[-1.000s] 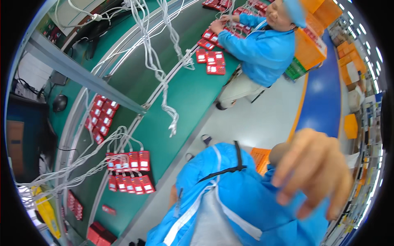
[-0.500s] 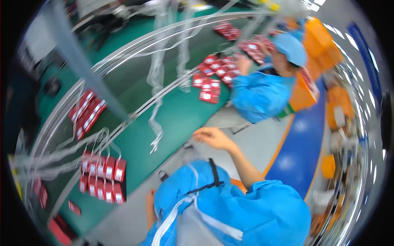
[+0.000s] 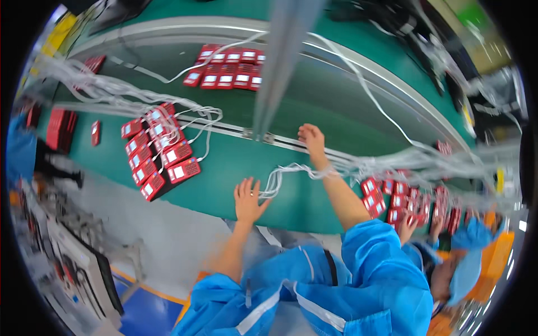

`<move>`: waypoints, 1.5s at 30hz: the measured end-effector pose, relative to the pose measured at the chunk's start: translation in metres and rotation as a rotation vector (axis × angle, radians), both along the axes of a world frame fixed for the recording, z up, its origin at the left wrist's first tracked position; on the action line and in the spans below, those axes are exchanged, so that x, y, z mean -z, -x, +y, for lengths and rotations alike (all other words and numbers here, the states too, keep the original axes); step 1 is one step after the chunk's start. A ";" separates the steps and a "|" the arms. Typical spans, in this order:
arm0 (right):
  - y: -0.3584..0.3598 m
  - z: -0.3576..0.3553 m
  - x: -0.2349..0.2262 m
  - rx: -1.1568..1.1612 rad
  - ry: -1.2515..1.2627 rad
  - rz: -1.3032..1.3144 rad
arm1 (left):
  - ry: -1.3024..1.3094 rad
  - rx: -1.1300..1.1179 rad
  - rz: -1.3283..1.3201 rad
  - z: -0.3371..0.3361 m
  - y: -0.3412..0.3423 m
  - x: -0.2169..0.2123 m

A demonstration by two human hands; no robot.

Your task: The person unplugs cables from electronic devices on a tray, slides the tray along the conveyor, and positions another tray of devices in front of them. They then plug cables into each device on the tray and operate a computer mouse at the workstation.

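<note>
My left hand (image 3: 250, 203) lies over the green table's near side, fingers spread. Beside its thumb are the loose ends of a bundle of white cables (image 3: 291, 169), which runs right under my right forearm. Farther in, my right hand (image 3: 312, 140) hovers by the metal rail, its fingers loosely bent and apart, with nothing visible in them. To the left sits a group of red handheld devices (image 3: 178, 152) with small screens and keypads. White cables are plugged into several of them, and a dark board shows under their near edge.
More red devices (image 3: 227, 70) stand in rows beyond the rail (image 3: 224, 130). A grey post (image 3: 280, 67) rises at the rail. At the right, a co-worker in a blue cap (image 3: 465, 274) handles red devices (image 3: 412, 201). Another blue sleeve (image 3: 21, 148) shows at far left.
My view has swung right to left, toward the cabled devices. Both hands have come over the table; before, my right hand was raised at its near edge and my left hung low.
</note>
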State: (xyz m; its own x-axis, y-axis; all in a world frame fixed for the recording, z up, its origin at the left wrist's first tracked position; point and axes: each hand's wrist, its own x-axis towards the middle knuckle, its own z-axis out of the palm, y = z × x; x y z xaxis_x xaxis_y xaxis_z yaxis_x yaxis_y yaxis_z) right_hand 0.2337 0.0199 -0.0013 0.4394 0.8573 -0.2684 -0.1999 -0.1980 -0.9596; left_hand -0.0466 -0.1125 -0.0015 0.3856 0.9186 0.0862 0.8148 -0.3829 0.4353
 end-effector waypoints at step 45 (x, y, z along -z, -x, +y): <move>-0.086 -0.141 0.017 0.265 0.339 0.299 | 0.033 0.030 -0.178 -0.009 0.030 0.003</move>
